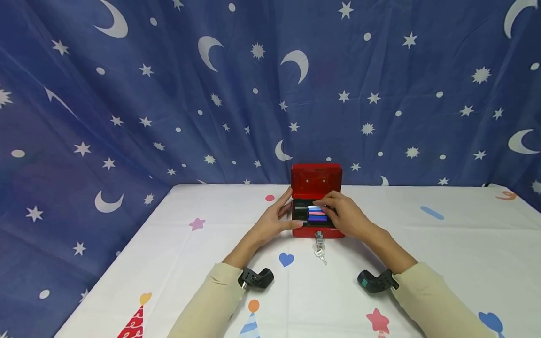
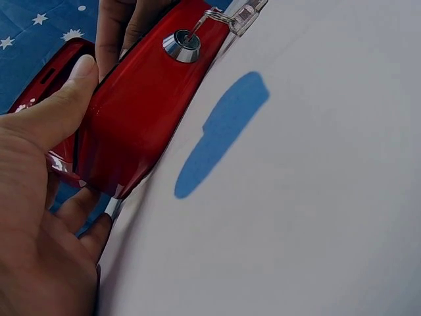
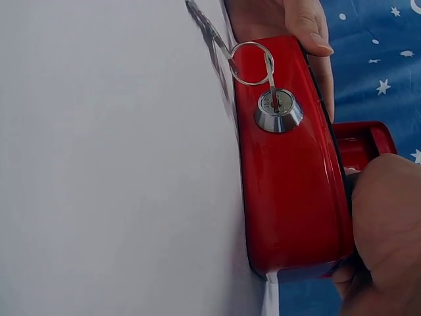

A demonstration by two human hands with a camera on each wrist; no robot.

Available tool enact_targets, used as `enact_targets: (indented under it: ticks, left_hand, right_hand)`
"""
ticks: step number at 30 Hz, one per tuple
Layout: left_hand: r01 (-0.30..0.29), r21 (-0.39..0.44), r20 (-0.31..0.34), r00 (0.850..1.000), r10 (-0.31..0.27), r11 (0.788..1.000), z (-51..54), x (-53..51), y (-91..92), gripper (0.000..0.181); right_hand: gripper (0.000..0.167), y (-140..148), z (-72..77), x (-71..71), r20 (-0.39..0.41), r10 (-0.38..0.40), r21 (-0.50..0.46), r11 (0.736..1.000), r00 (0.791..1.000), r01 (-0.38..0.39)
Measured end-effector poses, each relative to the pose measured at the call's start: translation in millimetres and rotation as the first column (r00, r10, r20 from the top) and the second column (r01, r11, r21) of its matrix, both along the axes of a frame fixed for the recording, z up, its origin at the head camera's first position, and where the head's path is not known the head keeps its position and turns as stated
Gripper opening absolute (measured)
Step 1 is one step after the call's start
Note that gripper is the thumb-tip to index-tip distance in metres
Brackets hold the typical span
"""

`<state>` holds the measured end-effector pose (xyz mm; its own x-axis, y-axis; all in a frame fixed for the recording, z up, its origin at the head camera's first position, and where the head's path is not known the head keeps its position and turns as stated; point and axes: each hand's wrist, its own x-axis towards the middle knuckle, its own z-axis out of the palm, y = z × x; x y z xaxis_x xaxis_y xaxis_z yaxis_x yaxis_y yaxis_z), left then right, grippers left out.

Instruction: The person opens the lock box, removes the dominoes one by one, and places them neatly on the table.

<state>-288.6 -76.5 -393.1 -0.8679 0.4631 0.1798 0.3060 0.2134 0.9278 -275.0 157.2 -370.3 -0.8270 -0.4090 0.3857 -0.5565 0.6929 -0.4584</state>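
Observation:
A red metal cash box (image 1: 299, 232) stands with its lid (image 1: 317, 180) raised at the back. Inside lies a black tray (image 1: 300, 212), its middle filled with a stack of thin blue, white and pink pieces (image 1: 317, 218) whose kind I cannot make out. My left hand (image 1: 274, 219) grips the box's left end, thumb over the front rim and fingers along the side. Over the tray's right part, my right hand (image 1: 344, 216) reaches in with bent fingers at the stack; whether they pinch a piece is hidden. A key sits in the front lock (image 3: 279, 110).
From the lock hangs a ring with another key (image 1: 320, 254), touching the white printed tablecloth (image 1: 236, 281). Behind the box falls a blue curtain (image 1: 253, 117) with moons and stars. Each wrist wears a black camera, such as the left one (image 1: 256, 278).

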Motion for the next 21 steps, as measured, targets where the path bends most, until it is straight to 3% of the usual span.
enact_targets:
  ticks: [13,21]
  left_hand:
    - [-0.003,0.002,0.010,1.000,0.003,1.000,-3.7,1.6,-1.0,0.093]
    - [-0.006,0.016,0.013,1.000,0.005,1.000,-1.6,0.1,0.3,0.093]
  right_hand:
    - [0.023,-1.4,-1.4,1.4,0.061,-0.031,0.043,0.999,0.998,0.029]
    - [0.021,-1.3,2.5,1.9,0.068,-0.049,-0.003,0.999,0.996,0.050]
